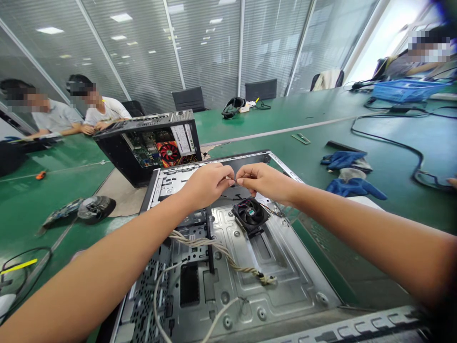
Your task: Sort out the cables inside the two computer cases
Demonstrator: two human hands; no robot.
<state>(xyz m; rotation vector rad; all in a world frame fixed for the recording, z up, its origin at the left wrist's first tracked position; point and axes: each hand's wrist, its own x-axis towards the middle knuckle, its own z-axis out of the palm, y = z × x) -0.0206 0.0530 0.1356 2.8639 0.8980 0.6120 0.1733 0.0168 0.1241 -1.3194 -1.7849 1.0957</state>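
Note:
My left hand and my right hand meet almost fingertip to fingertip over the far part of an open metal computer case. Both are pinched, and whatever lies between the fingers is too small or hidden to make out. Just below my right hand a black cooling fan sits inside the case, with thin wires at its right side. A twisted bundle of beige cables runs across the case floor. Loose pale cables hang near the front left.
Behind stands a second computer tower with a red-and-black fan. Blue work gloves and a blue basket lie to the right on the green table. A grey-black cap-like item is at left. Several people sit around.

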